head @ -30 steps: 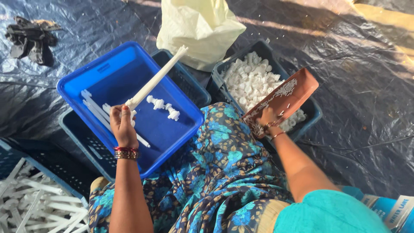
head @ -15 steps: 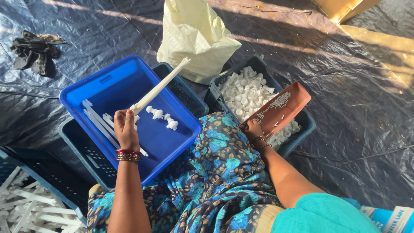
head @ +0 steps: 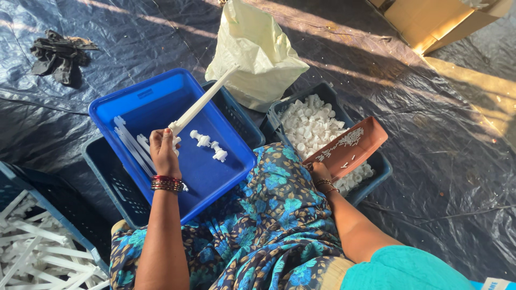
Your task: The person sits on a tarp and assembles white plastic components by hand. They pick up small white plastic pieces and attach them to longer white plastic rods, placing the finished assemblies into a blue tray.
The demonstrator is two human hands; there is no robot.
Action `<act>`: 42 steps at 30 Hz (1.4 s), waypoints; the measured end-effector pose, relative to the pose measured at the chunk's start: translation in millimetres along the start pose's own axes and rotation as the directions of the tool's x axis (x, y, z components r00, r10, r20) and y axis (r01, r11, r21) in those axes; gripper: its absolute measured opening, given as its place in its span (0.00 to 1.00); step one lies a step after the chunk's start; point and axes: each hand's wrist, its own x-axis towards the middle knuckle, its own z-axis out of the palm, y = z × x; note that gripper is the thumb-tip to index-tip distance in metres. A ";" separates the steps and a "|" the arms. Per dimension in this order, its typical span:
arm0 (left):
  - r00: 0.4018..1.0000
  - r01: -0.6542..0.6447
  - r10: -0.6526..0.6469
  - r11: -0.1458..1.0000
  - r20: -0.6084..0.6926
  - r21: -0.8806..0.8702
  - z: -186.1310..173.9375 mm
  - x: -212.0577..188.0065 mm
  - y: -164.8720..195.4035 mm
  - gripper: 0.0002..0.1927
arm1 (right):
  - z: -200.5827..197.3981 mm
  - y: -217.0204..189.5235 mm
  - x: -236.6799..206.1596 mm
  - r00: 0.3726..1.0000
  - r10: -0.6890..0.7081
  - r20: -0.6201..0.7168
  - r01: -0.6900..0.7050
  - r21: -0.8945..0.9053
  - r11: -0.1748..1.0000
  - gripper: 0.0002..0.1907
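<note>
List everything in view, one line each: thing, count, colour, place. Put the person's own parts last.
long rod: one, white, held over the blue tray
blue tray: one, on the lap and a dark crate
small fittings: several, white, in the tray
dark crate: one, right, full of white caps
brown tray: one, tilted over the caps
sack: one, pale yellow, behind the crates
black cloth: one, far left
cardboard box: one, top right
white strips: many, bottom-left crate
left hand: grips the rod
right hand: holds the brown tray
</note>
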 end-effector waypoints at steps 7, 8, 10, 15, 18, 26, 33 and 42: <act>0.999 -0.021 0.021 1.000 -0.025 -0.022 -6.2 0.5 -1.2 0.11 | -4.6 -6.1 19.1 0.858 0.093 -0.505 0.022 0.217 0.976 0.09; 0.999 0.002 -0.003 1.000 -0.037 -0.024 -6.5 0.0 -1.5 0.11 | -8.3 -8.9 27.6 0.790 0.118 -0.602 0.050 0.254 0.966 0.08; 0.997 0.053 -0.054 0.998 -0.056 -0.027 -6.8 -0.8 -2.1 0.11 | -19.2 -23.0 51.1 0.690 0.175 -0.702 0.072 0.307 0.949 0.12; 0.993 0.113 -0.118 0.982 -0.024 -0.152 -3.7 1.0 -6.0 0.10 | -49.6 -112.2 113.7 0.864 0.096 -0.494 0.406 0.797 0.446 0.05; 0.993 0.112 -0.118 0.973 -0.019 -0.201 2.4 4.0 -11.4 0.11 | -58.1 -203.2 115.6 0.924 -0.076 -0.375 0.382 0.890 0.249 0.07; 0.989 0.147 -0.151 0.969 -0.006 -0.197 6.5 2.3 -28.0 0.10 | -21.6 -359.6 8.4 0.891 -0.423 -0.168 0.253 0.955 0.155 0.05; 0.997 0.080 -0.082 0.963 0.000 -0.256 11.3 1.3 -29.9 0.08 | -14.4 -366.7 -13.9 0.598 -0.637 -0.487 0.751 0.618 0.233 0.06; 0.999 -0.006 -0.002 0.977 -0.041 -0.211 -4.7 -7.1 -62.8 0.08 | -4.9 -370.0 -15.9 0.633 -0.642 -0.433 0.715 0.644 0.270 0.05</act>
